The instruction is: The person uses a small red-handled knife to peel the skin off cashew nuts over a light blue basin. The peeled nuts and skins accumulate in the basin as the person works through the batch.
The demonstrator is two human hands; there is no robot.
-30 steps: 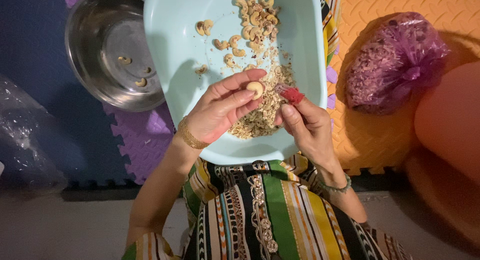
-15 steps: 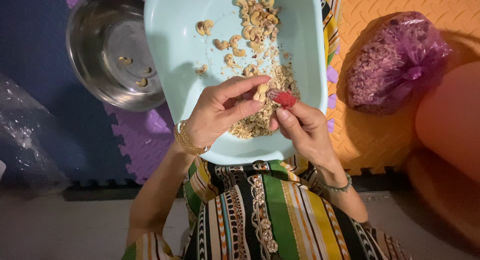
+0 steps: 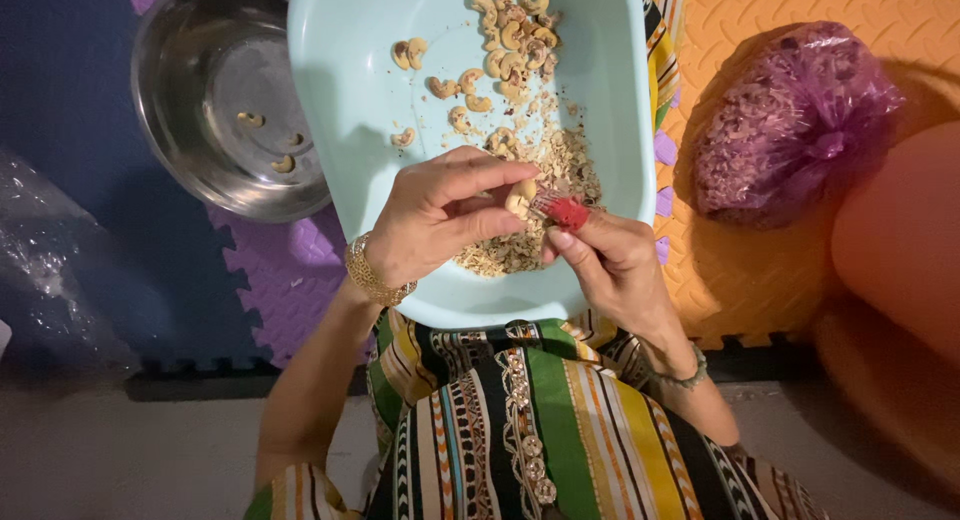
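My left hand [image 3: 435,220] pinches a pale cashew nut [image 3: 519,198] between thumb and fingers over a light blue plastic basin [image 3: 350,100]. My right hand [image 3: 610,260] grips a small red-handled tool [image 3: 563,212], its tip touching the nut. Under both hands lies a heap of brown peelings [image 3: 555,165]. Several unpeeled cashews [image 3: 510,30] sit at the basin's far side. The basin rests on my lap, over a striped garment [image 3: 520,420].
A steel bowl [image 3: 190,40] with a few peeled nuts stands to the left on a blue and purple foam mat. A purple plastic bag [image 3: 790,120] full of nuts lies to the right on an orange mat. Clear plastic [image 3: 50,270] lies at far left.
Both hands have come closer together, and the red tool's tip has moved from beside the nut onto it. The basin and bowl have not moved.
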